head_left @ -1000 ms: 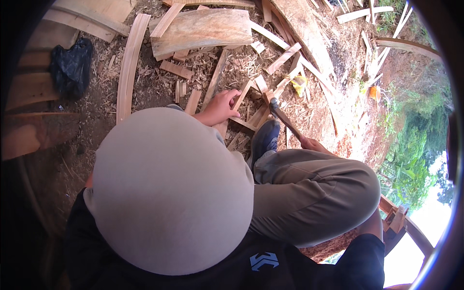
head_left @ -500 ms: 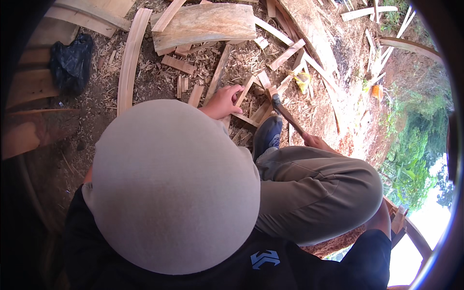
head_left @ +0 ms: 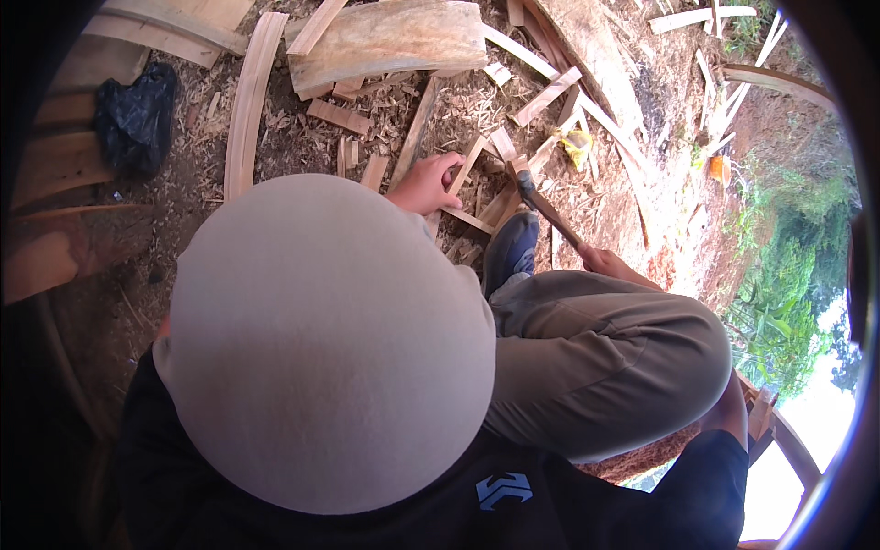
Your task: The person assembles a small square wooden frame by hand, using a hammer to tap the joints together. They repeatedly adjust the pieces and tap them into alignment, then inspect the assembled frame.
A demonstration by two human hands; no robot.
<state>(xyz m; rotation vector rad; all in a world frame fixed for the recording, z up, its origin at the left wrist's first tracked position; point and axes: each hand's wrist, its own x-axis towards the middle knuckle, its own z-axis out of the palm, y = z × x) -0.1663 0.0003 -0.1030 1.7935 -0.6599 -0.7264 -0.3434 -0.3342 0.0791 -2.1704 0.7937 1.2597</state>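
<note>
My left hand [head_left: 429, 184] is closed, its curled fingers and thumb gripping the edge of a narrow wooden slat [head_left: 468, 163]. That slat slants among other short strips just left of my dark blue shoe [head_left: 512, 246]. In my right hand [head_left: 602, 262], beside my bent knee, is the wooden handle of a hammer [head_left: 556, 218]. Its grey metal head rests against or just over small wood pieces beyond the shoe toe; contact there is not clear. A thin strip [head_left: 469, 219] runs from below my left hand toward the shoe. My thigh in pale trousers hides my left forearm.
A broad curved plank [head_left: 390, 41] lies at the far side, with a long slat [head_left: 253, 110] to its left. Wood shavings and offcuts cover the dirt. A black plastic bag [head_left: 136, 119] is at far left, a yellow wrapper [head_left: 577, 148] at right, with greenery beyond.
The view has shifted slightly. My left hand has turned a little at the slat, its fingers more curled. The hammer stays in nearly the same place.
</note>
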